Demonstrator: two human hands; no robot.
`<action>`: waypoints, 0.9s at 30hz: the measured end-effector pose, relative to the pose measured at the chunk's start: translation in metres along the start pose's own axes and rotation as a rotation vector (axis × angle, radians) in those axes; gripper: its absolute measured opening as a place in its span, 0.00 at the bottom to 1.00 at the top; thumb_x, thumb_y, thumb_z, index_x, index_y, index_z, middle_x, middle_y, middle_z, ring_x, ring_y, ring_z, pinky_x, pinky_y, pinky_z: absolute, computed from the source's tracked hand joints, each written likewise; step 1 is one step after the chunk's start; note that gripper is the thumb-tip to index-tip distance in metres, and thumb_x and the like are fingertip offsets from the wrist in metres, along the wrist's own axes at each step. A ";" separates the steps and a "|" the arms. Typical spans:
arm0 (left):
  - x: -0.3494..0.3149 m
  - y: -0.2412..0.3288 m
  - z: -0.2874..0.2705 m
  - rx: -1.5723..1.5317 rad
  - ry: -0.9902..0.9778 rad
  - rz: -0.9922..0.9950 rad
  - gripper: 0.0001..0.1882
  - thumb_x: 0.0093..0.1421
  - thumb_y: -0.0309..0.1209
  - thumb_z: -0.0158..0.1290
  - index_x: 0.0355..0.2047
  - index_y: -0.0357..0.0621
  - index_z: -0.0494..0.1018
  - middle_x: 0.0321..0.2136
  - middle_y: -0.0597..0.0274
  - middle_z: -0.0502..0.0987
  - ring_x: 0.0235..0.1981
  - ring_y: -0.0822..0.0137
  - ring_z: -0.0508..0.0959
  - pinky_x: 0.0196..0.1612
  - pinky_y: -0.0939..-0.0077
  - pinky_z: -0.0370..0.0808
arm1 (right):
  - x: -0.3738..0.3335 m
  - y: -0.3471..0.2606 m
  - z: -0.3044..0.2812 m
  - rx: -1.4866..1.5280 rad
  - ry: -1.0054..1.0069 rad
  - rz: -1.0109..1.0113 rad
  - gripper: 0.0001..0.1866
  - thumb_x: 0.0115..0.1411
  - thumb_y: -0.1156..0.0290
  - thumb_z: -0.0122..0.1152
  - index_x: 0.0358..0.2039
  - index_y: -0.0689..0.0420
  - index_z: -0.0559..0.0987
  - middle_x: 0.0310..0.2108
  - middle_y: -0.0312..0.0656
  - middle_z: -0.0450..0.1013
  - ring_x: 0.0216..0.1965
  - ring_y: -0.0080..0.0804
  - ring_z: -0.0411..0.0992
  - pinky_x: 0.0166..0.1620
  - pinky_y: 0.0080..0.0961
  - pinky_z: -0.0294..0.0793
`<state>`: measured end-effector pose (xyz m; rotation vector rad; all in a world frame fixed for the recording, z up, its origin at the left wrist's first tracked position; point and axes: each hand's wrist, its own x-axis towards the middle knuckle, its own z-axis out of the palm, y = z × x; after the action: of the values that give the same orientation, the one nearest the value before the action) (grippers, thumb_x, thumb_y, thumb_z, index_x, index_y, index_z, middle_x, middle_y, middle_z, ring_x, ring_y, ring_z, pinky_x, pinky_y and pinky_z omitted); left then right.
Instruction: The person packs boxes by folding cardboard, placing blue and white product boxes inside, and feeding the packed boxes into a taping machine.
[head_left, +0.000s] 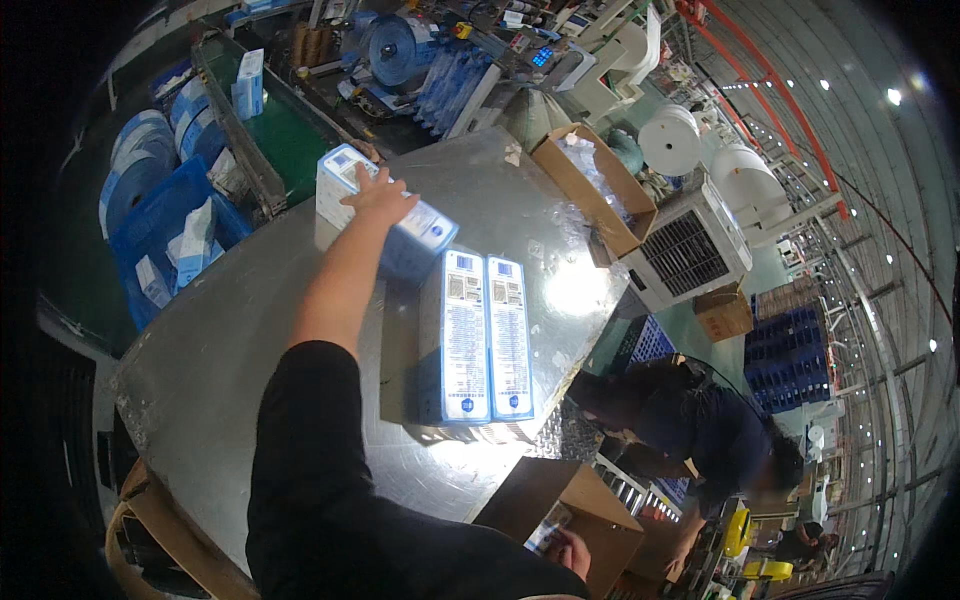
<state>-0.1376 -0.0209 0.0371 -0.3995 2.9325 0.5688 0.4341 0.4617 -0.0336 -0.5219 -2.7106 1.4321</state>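
My left hand (378,198) reaches across the metal table and grips the top of a long blue-and-white pack (425,225), fingers spread over it. The near end of that pack is slightly blurred. Just to its right, two similar packs (465,335) stand side by side on the table, printed narrow faces up. Low in the view, my right hand (570,552) is at an open cardboard box (600,500), its fingers curled by a small shiny item. What that item is cannot be made out, and the right forearm is mostly hidden.
The metal table (250,310) borders a green conveyor (290,150) carrying another pack. A blue crate (215,235) sits left; a carton of clear plastic (600,190) lies at the far right edge, beside a vented white unit (690,245). Another person (690,420) bends close by on the right.
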 end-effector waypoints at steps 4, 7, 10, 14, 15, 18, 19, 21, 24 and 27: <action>-0.008 -0.054 0.024 0.108 0.054 0.505 0.24 0.60 0.58 0.45 0.44 0.60 0.79 0.62 0.64 0.61 0.69 0.47 0.42 0.61 0.46 0.62 | 0.100 -0.096 0.030 -0.207 -0.102 -0.281 0.15 0.62 0.71 0.48 0.47 0.61 0.75 0.44 0.48 0.74 0.48 0.41 0.72 0.52 0.32 0.69; -0.088 -0.049 0.040 0.030 0.024 0.662 0.25 0.53 0.59 0.55 0.37 0.54 0.80 0.65 0.64 0.58 0.70 0.49 0.41 0.63 0.49 0.59 | 0.216 -0.115 0.084 -0.002 -0.170 -0.209 0.20 0.64 0.68 0.53 0.54 0.64 0.69 0.48 0.47 0.71 0.51 0.34 0.69 0.54 0.31 0.67; -0.170 -0.031 0.061 -0.045 -0.020 0.735 0.26 0.49 0.60 0.58 0.38 0.55 0.79 0.66 0.64 0.56 0.69 0.45 0.41 0.61 0.45 0.61 | 0.280 -0.164 0.144 0.379 -0.335 0.014 0.32 0.61 0.67 0.60 0.61 0.66 0.60 0.49 0.46 0.70 0.46 0.32 0.70 0.50 0.28 0.70; -0.265 -0.031 0.071 -0.053 -0.071 0.638 0.24 0.51 0.55 0.58 0.38 0.50 0.79 0.65 0.60 0.55 0.68 0.46 0.45 0.59 0.44 0.62 | 0.229 -0.165 0.167 0.375 -0.391 0.009 0.35 0.56 0.73 0.66 0.61 0.65 0.59 0.46 0.47 0.72 0.45 0.28 0.71 0.46 0.25 0.74; -0.289 -0.045 0.073 -0.062 -0.079 0.641 0.24 0.51 0.54 0.58 0.38 0.50 0.79 0.65 0.58 0.56 0.68 0.46 0.46 0.59 0.46 0.63 | 0.213 -0.151 0.154 0.243 -0.482 0.039 0.38 0.53 0.75 0.68 0.61 0.65 0.58 0.45 0.48 0.72 0.45 0.31 0.72 0.43 0.25 0.76; -0.372 -0.094 0.074 -0.234 -0.077 0.505 0.27 0.51 0.54 0.58 0.45 0.50 0.75 0.64 0.51 0.55 0.67 0.47 0.48 0.58 0.48 0.64 | 0.153 -0.154 0.107 0.197 -0.820 0.228 0.40 0.55 0.70 0.68 0.64 0.60 0.56 0.49 0.51 0.70 0.47 0.34 0.72 0.46 0.29 0.76; -0.395 -0.110 0.076 -0.315 -0.083 0.433 0.29 0.52 0.55 0.57 0.48 0.51 0.73 0.64 0.49 0.54 0.67 0.48 0.49 0.57 0.48 0.65 | 0.142 -0.145 0.097 0.188 -0.943 0.275 0.41 0.57 0.67 0.66 0.65 0.58 0.54 0.50 0.52 0.69 0.49 0.35 0.71 0.47 0.31 0.75; -0.420 -0.137 0.078 -0.466 -0.120 0.108 0.32 0.53 0.52 0.58 0.54 0.52 0.68 0.61 0.46 0.59 0.63 0.49 0.57 0.56 0.50 0.67 | 0.123 -0.155 0.104 0.279 -1.068 0.370 0.38 0.60 0.62 0.61 0.66 0.55 0.54 0.53 0.50 0.67 0.55 0.41 0.67 0.56 0.39 0.70; -0.425 -0.171 0.090 -0.880 -0.651 -0.266 0.37 0.53 0.46 0.60 0.60 0.49 0.61 0.55 0.47 0.67 0.56 0.52 0.67 0.56 0.54 0.68 | 0.105 -0.137 0.128 0.544 -1.301 0.695 0.44 0.53 0.54 0.66 0.64 0.55 0.56 0.56 0.53 0.64 0.57 0.48 0.65 0.57 0.46 0.68; -0.427 -0.196 0.108 -1.168 -0.870 -0.383 0.41 0.51 0.39 0.62 0.62 0.42 0.58 0.50 0.51 0.73 0.51 0.55 0.73 0.56 0.58 0.68 | 0.101 -0.141 0.133 0.480 -1.331 0.718 0.47 0.50 0.51 0.68 0.63 0.58 0.56 0.56 0.54 0.64 0.58 0.48 0.64 0.57 0.47 0.68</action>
<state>0.3342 -0.0549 -0.0566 -0.5707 1.4226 1.7608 0.2749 0.3135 -0.0087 -0.6880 -2.6788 3.5305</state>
